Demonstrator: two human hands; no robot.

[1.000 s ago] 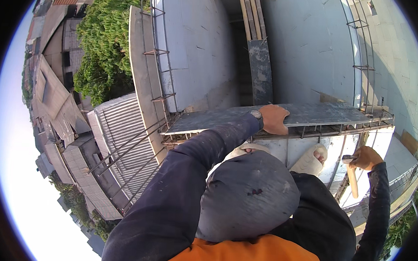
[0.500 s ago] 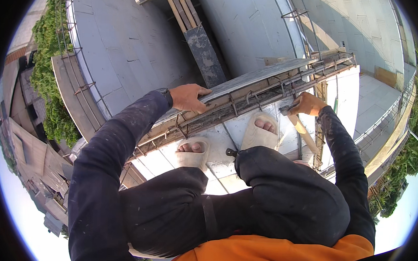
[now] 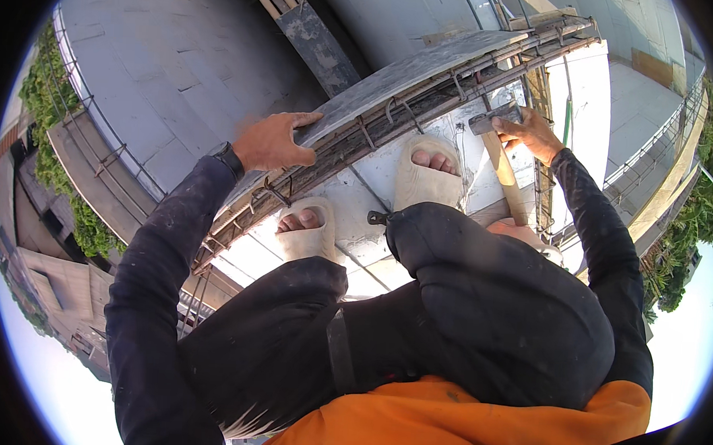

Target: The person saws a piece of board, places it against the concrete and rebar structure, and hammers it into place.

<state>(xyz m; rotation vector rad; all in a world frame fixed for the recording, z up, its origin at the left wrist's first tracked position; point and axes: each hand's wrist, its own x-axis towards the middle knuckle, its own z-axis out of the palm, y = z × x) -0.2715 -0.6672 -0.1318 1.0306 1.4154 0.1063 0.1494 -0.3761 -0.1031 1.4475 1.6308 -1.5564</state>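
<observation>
Beyond my feet, a long grey board point(image 3: 411, 74) lies on edge along a beam of steel reinforcing bars point(image 3: 458, 88). At its left part, my left hand point(image 3: 274, 142) grips the far edge, thumb and forefinger apart on either side; the other fingers are hidden. To the right, on the near side of the bars, my right hand point(image 3: 533, 136) is closed around a hammer point(image 3: 505, 169) just below its dark metal head. The hammer's wooden handle points down towards me.
I squat with pale sandals point(image 3: 429, 174) on a white panelled surface beside the rebar. Past the board, a deep recess drops away, crossed by a dark grey beam point(image 3: 320, 46). Bar railings point(image 3: 98, 128) run along the left edge, with trees point(image 3: 74, 218) below.
My left hand has slid left along the board. My right hand has lifted the hammer slightly away from me, and its handle now stands more upright in view. The whole view has shifted.
</observation>
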